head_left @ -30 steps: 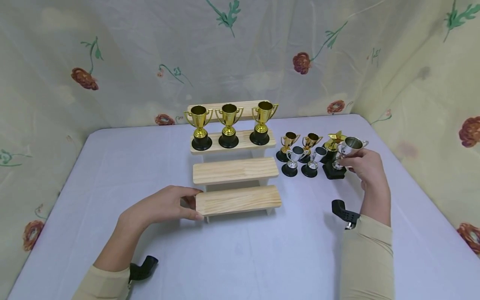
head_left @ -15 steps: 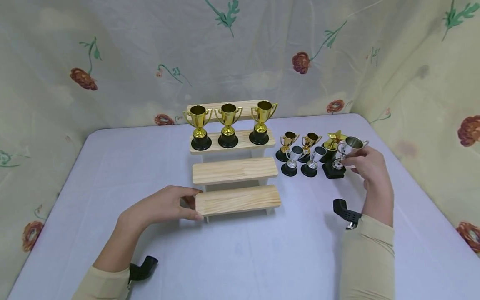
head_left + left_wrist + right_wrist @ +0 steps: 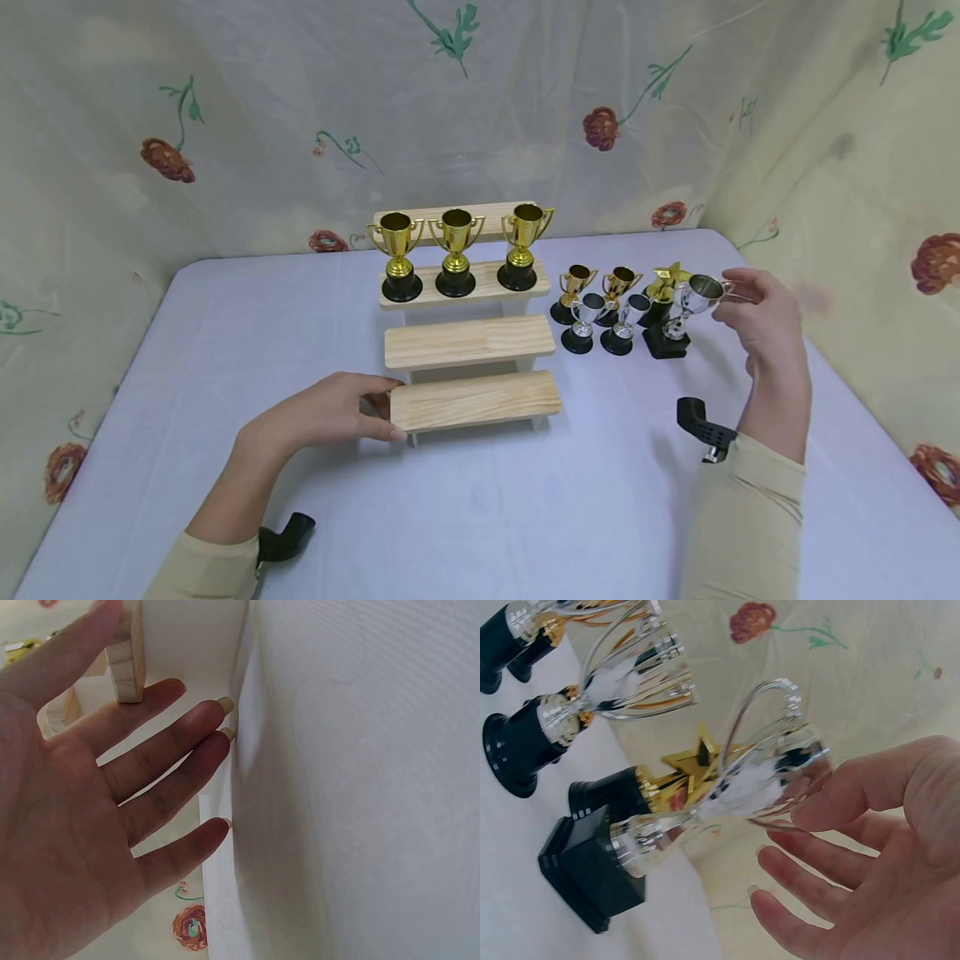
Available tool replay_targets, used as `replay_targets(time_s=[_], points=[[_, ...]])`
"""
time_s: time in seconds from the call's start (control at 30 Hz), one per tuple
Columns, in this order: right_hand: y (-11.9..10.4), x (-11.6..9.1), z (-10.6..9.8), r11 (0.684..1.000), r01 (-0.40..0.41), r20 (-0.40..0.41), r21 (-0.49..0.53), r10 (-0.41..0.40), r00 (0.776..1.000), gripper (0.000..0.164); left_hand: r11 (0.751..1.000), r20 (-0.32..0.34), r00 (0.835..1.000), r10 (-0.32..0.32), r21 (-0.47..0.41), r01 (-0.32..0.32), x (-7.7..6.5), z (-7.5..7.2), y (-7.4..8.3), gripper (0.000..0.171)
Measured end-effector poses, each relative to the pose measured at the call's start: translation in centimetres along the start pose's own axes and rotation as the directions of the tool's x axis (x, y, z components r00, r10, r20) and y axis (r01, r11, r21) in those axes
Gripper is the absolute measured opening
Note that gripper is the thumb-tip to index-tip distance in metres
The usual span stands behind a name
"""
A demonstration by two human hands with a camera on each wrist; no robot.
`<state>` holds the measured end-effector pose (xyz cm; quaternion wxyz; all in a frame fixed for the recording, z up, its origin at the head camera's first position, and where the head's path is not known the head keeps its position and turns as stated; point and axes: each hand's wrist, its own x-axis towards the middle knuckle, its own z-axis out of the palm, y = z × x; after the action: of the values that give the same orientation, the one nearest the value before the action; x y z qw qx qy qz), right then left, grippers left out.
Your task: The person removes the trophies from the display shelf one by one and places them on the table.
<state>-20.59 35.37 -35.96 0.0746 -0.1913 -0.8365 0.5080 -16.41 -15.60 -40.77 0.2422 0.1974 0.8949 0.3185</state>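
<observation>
My left hand is at the left end of the front board of a stepped wooden display stand, thumb at its front edge and index finger behind it. In the left wrist view the other fingers extend near the tablecloth. My right hand is beside a silver trophy cup, thumb and index finger spread either side of its right handle. The cup stands upright on its square black base. Its other fingers hang loosely curled in the right wrist view.
Three gold trophy cups stand on an upper step. Right of the stand are two small silver cups, two small bronze-gold cups and a gold star trophy. A floral cloth hangs behind the white tablecloth.
My right hand has moved from the silver cup's stem outward to its right handle. The cup stays in place. My left hand has kept its position on the stand.
</observation>
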Motion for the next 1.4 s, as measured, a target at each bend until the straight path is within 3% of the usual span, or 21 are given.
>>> replay_targets(time_s=[0.27, 0.47, 0.67, 1.07, 1.4], points=[[-2.5, -1.6, -0.9, 0.988, 0.091, -0.160, 0.126, -0.070, 0.985, 0.051, 1.000, -0.005, 1.000, -0.009, 0.015, 0.009, 0.0, 0.0, 0.1, 0.045], [-3.4, -2.5, -0.7, 0.948, 0.183, -0.185, 0.259, -0.137, 0.973, 0.049, 1.000, -0.003, 1.000, -0.015, 0.012, 0.015, 0.1, 0.0, 0.0, 0.046], [-3.8, -2.9, -0.3, 0.882, 0.272, -0.178, 0.386, -0.218, 0.960, 0.046, 1.000, -0.001, 1.000, -0.011, 0.001, 0.011, 0.1, 0.1, 0.0, 0.047], [-4.5, -3.2, 1.2, 0.876, 0.358, -0.046, 0.322, -0.363, 0.931, 0.041, 1.000, 0.004, 1.000, -0.015, -0.005, 0.015, 0.1, 0.1, 0.1, 0.045], [-5.4, -3.6, 1.9, 0.799, 0.407, -0.024, 0.444, -0.443, 0.896, 0.038, 1.000, 0.004, 1.000, -0.013, -0.002, 0.013, 0.1, 0.0, 0.1, 0.046]])
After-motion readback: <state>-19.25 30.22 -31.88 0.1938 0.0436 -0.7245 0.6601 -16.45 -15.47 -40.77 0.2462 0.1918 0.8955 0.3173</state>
